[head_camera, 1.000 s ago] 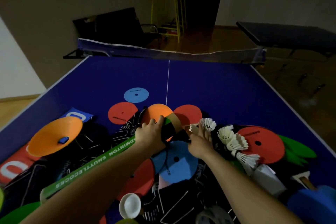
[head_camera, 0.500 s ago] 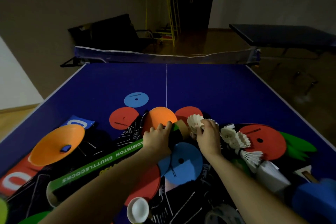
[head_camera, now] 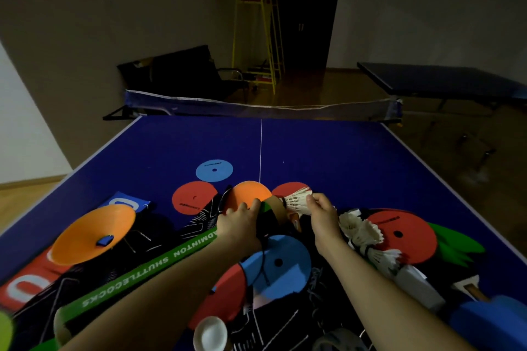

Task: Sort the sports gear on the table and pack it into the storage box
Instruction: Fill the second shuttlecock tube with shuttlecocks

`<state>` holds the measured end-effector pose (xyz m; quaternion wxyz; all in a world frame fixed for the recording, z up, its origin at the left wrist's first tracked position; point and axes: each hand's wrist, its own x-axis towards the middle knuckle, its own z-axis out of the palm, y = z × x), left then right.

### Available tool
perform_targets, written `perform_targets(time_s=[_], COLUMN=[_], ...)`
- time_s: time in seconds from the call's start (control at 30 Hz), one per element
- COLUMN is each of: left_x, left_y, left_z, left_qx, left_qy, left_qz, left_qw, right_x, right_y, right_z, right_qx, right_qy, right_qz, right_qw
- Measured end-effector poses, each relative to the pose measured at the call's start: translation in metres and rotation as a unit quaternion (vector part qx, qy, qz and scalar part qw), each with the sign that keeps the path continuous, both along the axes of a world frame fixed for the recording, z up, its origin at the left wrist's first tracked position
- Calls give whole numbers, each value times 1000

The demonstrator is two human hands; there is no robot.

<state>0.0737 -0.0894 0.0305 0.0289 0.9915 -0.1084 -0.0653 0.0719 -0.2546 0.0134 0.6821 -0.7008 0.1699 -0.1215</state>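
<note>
Roughly three loose shuttlecocks (head_camera: 368,239); right hand (head_camera: 323,215) pinches one more.

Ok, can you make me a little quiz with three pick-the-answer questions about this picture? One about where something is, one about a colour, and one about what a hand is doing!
1. Where does the small blue disc lie?
A. Farthest up the table, beyond the other discs
B. Under the right arm
C. On the floor

2. What colour is the shuttlecock tube?
A. Yellow
B. Green
C. Pink

3. What is the right hand doing?
A. Resting flat on the table
B. Pointing at the net
C. Holding a white shuttlecock

Answers:
1. A, it sits nearest the net, past the red and orange discs.
2. B, its side is green with white letters.
3. C, its fingers pinch the feathered end, cork aimed at the tube mouth gripped by the left hand.
</note>
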Motion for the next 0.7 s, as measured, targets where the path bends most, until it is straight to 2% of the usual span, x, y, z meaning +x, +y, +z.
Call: perform_targets(time_s=[0.2,0.37,0.47,0.57,0.7], left_x=[-2,5,13,23,36], left_y=[-13,-23,-30,-40,-46], left_z=[5,11,12,9,2], left_qx=[16,31,32,20,7], left_qy=[-23,-49,-52,-46,-38], left_qz=[-26,-33,-40,-35,-29], left_qw=[999,998,997,998,999], right_x=[-1,5,9,13,26], right_y=[8,9,6,5,-23], right_z=[0,2,4,1,-20], right_qx=[37,65,61,8,-171], right_qy=[82,103,84,41,62], right_qz=[100,170,127,18,-33], right_qw=[991,978,986,999,983])
